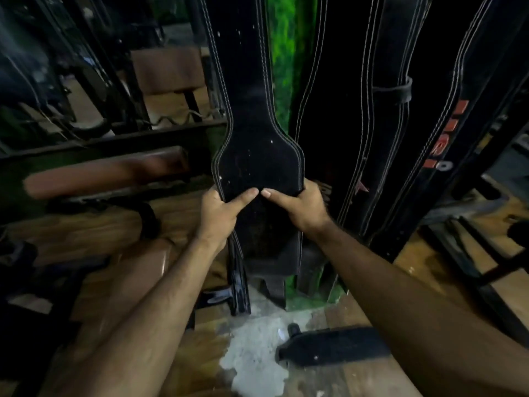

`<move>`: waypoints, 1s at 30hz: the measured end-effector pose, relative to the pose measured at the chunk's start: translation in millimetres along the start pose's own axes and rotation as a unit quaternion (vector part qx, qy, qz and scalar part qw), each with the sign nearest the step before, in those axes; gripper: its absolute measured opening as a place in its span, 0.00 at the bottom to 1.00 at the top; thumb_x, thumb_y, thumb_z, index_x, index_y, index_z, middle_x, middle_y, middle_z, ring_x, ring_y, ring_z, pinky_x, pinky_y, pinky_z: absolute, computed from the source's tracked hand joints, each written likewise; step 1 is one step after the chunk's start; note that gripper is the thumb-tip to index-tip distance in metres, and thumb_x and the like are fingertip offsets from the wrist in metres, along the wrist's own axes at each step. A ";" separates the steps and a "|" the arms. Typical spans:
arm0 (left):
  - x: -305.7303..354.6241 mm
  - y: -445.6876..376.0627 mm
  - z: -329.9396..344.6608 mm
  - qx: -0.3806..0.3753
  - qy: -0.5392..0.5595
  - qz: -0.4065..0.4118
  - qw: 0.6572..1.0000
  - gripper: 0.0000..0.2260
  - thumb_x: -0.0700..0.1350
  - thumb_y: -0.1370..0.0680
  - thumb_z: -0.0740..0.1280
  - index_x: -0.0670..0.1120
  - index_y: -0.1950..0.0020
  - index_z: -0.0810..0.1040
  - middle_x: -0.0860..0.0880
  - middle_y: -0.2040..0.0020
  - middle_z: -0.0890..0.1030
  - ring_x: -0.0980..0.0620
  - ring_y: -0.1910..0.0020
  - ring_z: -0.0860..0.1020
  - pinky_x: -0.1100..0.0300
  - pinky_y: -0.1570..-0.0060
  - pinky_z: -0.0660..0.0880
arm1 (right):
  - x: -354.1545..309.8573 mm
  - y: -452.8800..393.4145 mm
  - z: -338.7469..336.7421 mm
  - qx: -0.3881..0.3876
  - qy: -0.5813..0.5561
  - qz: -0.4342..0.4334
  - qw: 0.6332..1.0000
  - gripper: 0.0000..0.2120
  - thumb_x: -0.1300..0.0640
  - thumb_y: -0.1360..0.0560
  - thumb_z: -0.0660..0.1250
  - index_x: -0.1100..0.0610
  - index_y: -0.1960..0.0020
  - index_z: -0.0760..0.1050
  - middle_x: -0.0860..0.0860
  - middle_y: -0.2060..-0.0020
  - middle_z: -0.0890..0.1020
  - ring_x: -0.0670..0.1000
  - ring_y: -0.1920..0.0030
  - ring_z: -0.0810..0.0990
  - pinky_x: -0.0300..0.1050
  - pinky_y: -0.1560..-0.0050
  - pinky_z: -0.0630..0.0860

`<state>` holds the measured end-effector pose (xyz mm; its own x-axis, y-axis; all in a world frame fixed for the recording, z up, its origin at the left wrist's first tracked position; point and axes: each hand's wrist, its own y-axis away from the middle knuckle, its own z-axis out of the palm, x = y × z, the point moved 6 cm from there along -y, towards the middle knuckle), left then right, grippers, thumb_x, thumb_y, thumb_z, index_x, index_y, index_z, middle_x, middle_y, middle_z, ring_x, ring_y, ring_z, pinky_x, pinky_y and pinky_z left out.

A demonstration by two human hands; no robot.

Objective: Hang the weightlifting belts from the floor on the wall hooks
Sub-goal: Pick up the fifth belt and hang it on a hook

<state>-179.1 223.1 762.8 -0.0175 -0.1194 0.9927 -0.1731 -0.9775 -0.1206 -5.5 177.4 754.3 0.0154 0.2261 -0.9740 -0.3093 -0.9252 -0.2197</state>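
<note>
A black weightlifting belt (pixel 257 144) with white stitching hangs straight down in front of me, its top running out of the frame. My left hand (pixel 221 212) grips its left edge at the wide part, thumb on the front. My right hand (pixel 300 206) grips the right edge at the same height; the two thumbs almost touch. To the right hang more black belts (pixel 380 110), one with red lettering (pixel 446 133). Another black belt (pixel 335 346) lies flat on the floor below my right forearm. No hook is in view.
A green wall (pixel 282 53) shows between the hanging belts. Gym benches with brown pads (pixel 106 174) and black metal frames (pixel 114 136) fill the left side. The floor is wood-patterned (pixel 177 207) with a bare grey patch (pixel 254 356). Black machine bars (pixel 469 267) stand at the right.
</note>
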 end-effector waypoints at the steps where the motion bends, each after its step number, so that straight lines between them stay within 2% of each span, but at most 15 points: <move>1: -15.7 3.6 0.8 -0.005 -0.006 -0.021 1.000 0.10 0.35 0.27 0.75 0.47 0.49 0.84 0.56 0.57 0.88 0.58 0.55 0.86 0.64 0.55 0.80 | 16.3 6.0 -1.8 -0.005 0.015 0.009 1.000 0.16 0.64 0.29 0.78 0.61 0.42 0.82 0.53 0.48 0.86 0.46 0.47 0.86 0.43 0.45 0.80; 4: -65.9 14.8 1.7 -0.010 -0.018 -0.073 0.997 0.10 0.36 0.28 0.77 0.49 0.52 0.84 0.56 0.58 0.87 0.58 0.56 0.86 0.65 0.58 0.80 | 66.6 20.9 -10.0 -0.006 0.038 0.048 0.998 0.17 0.65 0.31 0.79 0.62 0.43 0.83 0.51 0.50 0.86 0.42 0.49 0.86 0.40 0.46 0.81; 8: -139.3 41.1 0.4 -0.007 -0.049 -0.138 0.989 0.12 0.35 0.30 0.78 0.45 0.50 0.83 0.53 0.55 0.85 0.65 0.61 0.84 0.68 0.59 0.80 | 148.7 58.6 -15.4 -0.013 0.050 0.135 0.989 0.17 0.62 0.31 0.80 0.62 0.43 0.84 0.56 0.47 0.87 0.52 0.46 0.86 0.51 0.40 0.82; 12: -198.1 63.6 -1.6 0.006 -0.052 -0.172 0.984 0.12 0.36 0.31 0.79 0.52 0.57 0.83 0.60 0.61 0.86 0.61 0.58 0.85 0.59 0.51 0.83 | 209.5 88.3 -22.5 0.004 0.036 0.183 0.982 0.18 0.62 0.32 0.81 0.62 0.44 0.84 0.56 0.47 0.87 0.51 0.47 0.86 0.51 0.40 0.81; 15: -221.3 80.3 1.7 0.007 -0.060 -0.159 0.985 0.13 0.34 0.29 0.78 0.47 0.50 0.83 0.58 0.55 0.85 0.65 0.58 0.84 0.67 0.55 0.80 | 240.3 106.6 -27.2 0.004 0.026 0.223 0.975 0.20 0.62 0.33 0.81 0.64 0.42 0.83 0.58 0.46 0.86 0.53 0.46 0.86 0.53 0.40 0.81; 17: -238.7 94.5 4.0 0.005 -0.074 -0.169 0.983 0.15 0.36 0.28 0.77 0.39 0.43 0.82 0.51 0.50 0.85 0.65 0.57 0.84 0.69 0.55 0.79 | 256.8 124.6 -28.9 -0.001 0.022 0.264 0.964 0.25 0.54 0.35 0.84 0.63 0.42 0.83 0.57 0.46 0.87 0.55 0.44 0.86 0.53 0.39 0.81; 19: -263.6 112.3 7.7 0.014 -0.089 -0.202 0.975 0.19 0.41 0.26 0.77 0.38 0.38 0.80 0.48 0.46 0.85 0.64 0.53 0.83 0.69 0.53 0.79 | 273.9 145.3 -33.4 0.007 0.018 0.301 0.953 0.27 0.47 0.38 0.84 0.58 0.44 0.85 0.53 0.48 0.88 0.53 0.45 0.86 0.50 0.41 0.82; 21: -289.1 134.9 11.1 0.039 -0.145 -0.256 0.955 0.22 0.54 0.25 0.75 0.42 0.38 0.80 0.48 0.45 0.84 0.57 0.48 0.83 0.66 0.51 0.79 | 287.3 166.6 -40.2 0.025 0.021 0.338 0.941 0.14 0.52 0.33 0.82 0.54 0.51 0.84 0.46 0.56 0.88 0.43 0.54 0.86 0.42 0.48 0.81; 22: -302.4 150.2 11.5 0.057 -0.197 -0.296 0.933 0.25 0.61 0.24 0.71 0.43 0.38 0.80 0.47 0.44 0.84 0.50 0.45 0.83 0.60 0.49 0.78 | 292.2 180.1 -46.9 0.054 0.017 0.357 0.932 0.09 0.54 0.31 0.80 0.53 0.55 0.82 0.43 0.63 0.85 0.39 0.62 0.83 0.39 0.55 0.79; 23: -316.3 167.9 12.5 0.073 -0.243 -0.335 0.908 0.27 0.64 0.23 0.68 0.41 0.39 0.80 0.43 0.43 0.83 0.43 0.42 0.82 0.56 0.47 0.76 | 301.4 198.6 -59.0 0.100 0.017 0.390 0.915 0.09 0.53 0.29 0.79 0.53 0.56 0.80 0.43 0.67 0.82 0.40 0.67 0.80 0.40 0.60 0.76; 24: -326.8 185.4 18.4 0.077 -0.268 -0.363 0.889 0.27 0.64 0.22 0.65 0.40 0.41 0.80 0.40 0.43 0.83 0.39 0.41 0.80 0.54 0.47 0.74 | 311.4 219.3 -74.0 0.151 0.015 0.429 0.890 0.11 0.50 0.28 0.78 0.54 0.54 0.79 0.46 0.66 0.82 0.43 0.68 0.79 0.42 0.63 0.75; 25: -336.8 200.9 28.2 0.069 -0.277 -0.371 0.884 0.25 0.62 0.21 0.65 0.38 0.45 0.80 0.37 0.44 0.83 0.37 0.43 0.80 0.53 0.49 0.73 | 322.2 240.7 -89.2 0.194 0.006 0.469 0.862 0.15 0.46 0.27 0.76 0.57 0.49 0.79 0.50 0.63 0.82 0.47 0.65 0.81 0.45 0.61 0.77; 27: -353.9 226.4 58.4 0.006 -0.279 -0.369 0.886 0.20 0.57 0.20 0.67 0.39 0.57 0.77 0.34 0.51 0.82 0.34 0.49 0.81 0.52 0.55 0.72 | 342.8 279.4 -118.3 0.232 -0.009 0.525 0.819 0.22 0.40 0.25 0.72 0.59 0.46 0.79 0.55 0.55 0.84 0.56 0.54 0.84 0.54 0.51 0.82; 28: -361.5 237.9 76.3 -0.032 -0.287 -0.377 0.880 0.18 0.55 0.21 0.68 0.40 0.57 0.77 0.35 0.52 0.82 0.35 0.50 0.81 0.52 0.57 0.73 | 348.7 297.7 -131.5 0.236 -0.022 0.554 0.798 0.22 0.38 0.24 0.69 0.58 0.45 0.79 0.55 0.52 0.84 0.58 0.51 0.84 0.56 0.49 0.82; 30: -378.1 257.3 113.9 -0.100 -0.290 -0.389 0.869 0.15 0.52 0.21 0.69 0.39 0.53 0.80 0.38 0.53 0.84 0.38 0.51 0.82 0.51 0.55 0.77 | 352.7 329.1 -156.4 0.239 -0.057 0.596 0.765 0.24 0.37 0.21 0.65 0.57 0.39 0.76 0.54 0.47 0.83 0.56 0.48 0.83 0.52 0.52 0.81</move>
<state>-104.9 -3.1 356.0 0.6703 0.4399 0.5976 -0.0786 -0.7587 0.6467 46.8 -95.0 329.7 -0.6225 -0.6404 -0.4498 -0.3515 -0.2847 0.8918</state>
